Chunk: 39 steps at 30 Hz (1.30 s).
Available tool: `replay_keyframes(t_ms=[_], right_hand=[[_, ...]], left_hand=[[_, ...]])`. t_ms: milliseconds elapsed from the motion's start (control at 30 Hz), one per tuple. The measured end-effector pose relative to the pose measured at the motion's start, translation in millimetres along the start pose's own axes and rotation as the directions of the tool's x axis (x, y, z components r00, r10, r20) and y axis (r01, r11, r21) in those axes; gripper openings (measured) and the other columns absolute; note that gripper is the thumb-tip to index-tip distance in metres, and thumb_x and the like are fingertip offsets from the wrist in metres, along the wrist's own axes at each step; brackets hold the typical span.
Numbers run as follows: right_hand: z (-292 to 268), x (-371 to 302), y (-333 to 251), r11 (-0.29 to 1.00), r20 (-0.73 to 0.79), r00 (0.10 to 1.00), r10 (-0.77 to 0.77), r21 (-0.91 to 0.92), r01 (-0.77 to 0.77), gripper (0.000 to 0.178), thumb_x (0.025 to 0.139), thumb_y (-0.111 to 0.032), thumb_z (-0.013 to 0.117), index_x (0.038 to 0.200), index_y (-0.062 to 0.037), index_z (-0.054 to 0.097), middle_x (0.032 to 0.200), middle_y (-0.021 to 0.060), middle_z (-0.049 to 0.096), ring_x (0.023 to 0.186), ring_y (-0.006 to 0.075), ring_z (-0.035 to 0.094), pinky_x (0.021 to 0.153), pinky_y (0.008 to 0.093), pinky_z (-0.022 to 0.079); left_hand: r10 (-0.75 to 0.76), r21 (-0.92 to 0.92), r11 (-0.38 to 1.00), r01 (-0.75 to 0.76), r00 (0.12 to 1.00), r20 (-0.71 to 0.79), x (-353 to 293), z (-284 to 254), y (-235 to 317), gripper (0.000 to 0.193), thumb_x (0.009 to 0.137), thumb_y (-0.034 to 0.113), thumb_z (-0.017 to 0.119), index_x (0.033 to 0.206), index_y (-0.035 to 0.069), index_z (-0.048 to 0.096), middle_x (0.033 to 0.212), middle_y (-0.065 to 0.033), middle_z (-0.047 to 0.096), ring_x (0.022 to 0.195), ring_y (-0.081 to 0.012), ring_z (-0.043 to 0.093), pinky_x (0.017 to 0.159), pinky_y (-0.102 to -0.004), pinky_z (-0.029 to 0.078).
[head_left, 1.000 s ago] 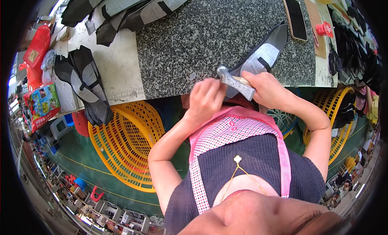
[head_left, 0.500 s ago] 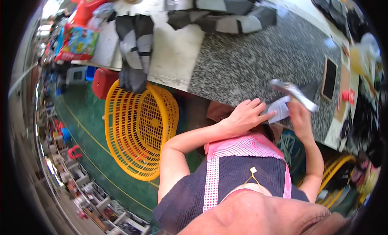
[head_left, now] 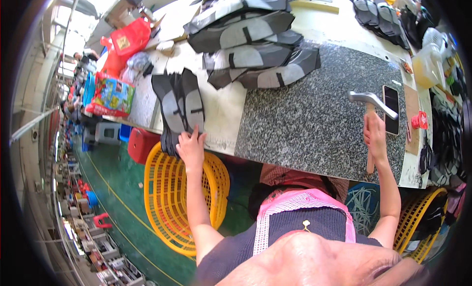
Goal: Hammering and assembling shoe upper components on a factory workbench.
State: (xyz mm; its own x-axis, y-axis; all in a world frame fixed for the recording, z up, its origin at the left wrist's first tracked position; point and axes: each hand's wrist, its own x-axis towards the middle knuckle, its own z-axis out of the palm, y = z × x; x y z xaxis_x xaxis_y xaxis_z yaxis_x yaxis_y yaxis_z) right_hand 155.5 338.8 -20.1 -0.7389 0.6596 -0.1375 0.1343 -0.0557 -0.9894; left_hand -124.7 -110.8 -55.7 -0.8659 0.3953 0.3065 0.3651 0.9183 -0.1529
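My right hand [head_left: 375, 134] grips the wooden handle of a hammer [head_left: 372, 100], holding its metal head up over the right side of the speckled stone slab [head_left: 295, 119]. My left hand [head_left: 191, 149] reaches out to the left, fingers apart, touching the near end of a stack of grey and black cut pieces [head_left: 172, 106]. That stack overhangs the table's front edge. Further back, several more similar grey and black pieces [head_left: 255, 32] lie in overlapping rows, partly on the slab.
A yellow plastic basket [head_left: 152, 207] stands on the floor below my left forearm, beside a red stool [head_left: 142, 144]. On the table's right lie a phone [head_left: 391, 109], a small red container [head_left: 419, 120] and a jug of yellowish liquid [head_left: 427, 67]. A red container [head_left: 130, 37] stands far left.
My left hand has left the slab's front edge and moved left to the stack. The pale piece between my hands is gone from there. The hammer is now held further forward over the slab.
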Motion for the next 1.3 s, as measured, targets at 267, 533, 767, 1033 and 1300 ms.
replay_keyframes(t_ms=[267,533,767,1033,1300], right_hand=[[105.1,102.8,-14.5,0.89,0.052,0.909,-0.413,-0.19,0.415,0.043,0.107,-0.038,0.048,0.113,0.0016,0.065,0.079,0.0054,0.063,0.071,0.0119,0.052,0.062,0.0311,0.044],[178.3,149.1,-22.3,0.821,0.195,0.877,-0.438,-0.312,0.479,0.053,0.106,-0.044,0.047,0.087,0.0035,0.06,0.079,0.0298,0.063,0.079,0.0501,0.062,0.066,0.0533,0.046],[174.1,159.1,-19.2,0.829,0.189,0.887,-0.421,-0.316,0.461,0.051,0.106,-0.043,0.047,0.086,0.0016,0.062,0.081,0.0288,0.065,0.082,0.0502,0.063,0.067,0.0548,0.047],[176.0,155.2,-21.1,0.833,0.194,0.895,-0.402,-0.329,0.445,0.054,0.106,-0.045,0.044,0.084,0.001,0.062,0.08,0.0288,0.066,0.081,0.0507,0.063,0.069,0.057,0.049],[180.5,162.1,-17.1,0.835,0.175,0.893,-0.416,-0.316,0.451,0.054,0.105,-0.046,0.045,0.084,0.0008,0.063,0.08,0.0288,0.066,0.082,0.051,0.063,0.071,0.0573,0.049]], left_hand=[[0.286,-0.479,0.611,-0.63,0.74,-0.609,175.4,-98.4,137.6,0.012,0.095,0.007,0.062,0.099,-0.001,0.07,0.093,-0.0147,0.067,0.089,-0.0341,0.062,0.082,-0.0421,0.049],[0.432,-0.089,0.87,-0.485,0.837,-0.335,322.2,-121.7,242.7,0.047,0.093,0.047,0.065,0.109,0.003,0.073,0.115,-0.0097,0.067,0.115,-0.028,0.059,0.094,-0.0472,0.048],[0.487,0.085,0.872,-0.481,0.869,-0.081,341.4,-124.7,269.5,0.059,0.067,0.052,0.086,0.106,0.009,0.077,0.115,-0.0102,0.068,0.115,-0.0277,0.061,0.097,-0.044,0.051],[0.568,-0.621,0.512,-0.593,0.776,-0.274,373.4,-141.8,213.0,0.042,0.089,0.039,0.076,0.106,0.003,0.062,0.093,-0.0147,0.07,0.087,-0.0218,0.067,0.078,-0.0347,0.05],[-0.189,-0.438,0.752,-0.493,0.476,-0.859,291.1,-257.0,127.0,0.05,0.103,0.045,0.056,0.115,-0.004,0.058,0.087,-0.0205,0.066,0.078,-0.0342,0.065,0.072,-0.0426,0.049]])
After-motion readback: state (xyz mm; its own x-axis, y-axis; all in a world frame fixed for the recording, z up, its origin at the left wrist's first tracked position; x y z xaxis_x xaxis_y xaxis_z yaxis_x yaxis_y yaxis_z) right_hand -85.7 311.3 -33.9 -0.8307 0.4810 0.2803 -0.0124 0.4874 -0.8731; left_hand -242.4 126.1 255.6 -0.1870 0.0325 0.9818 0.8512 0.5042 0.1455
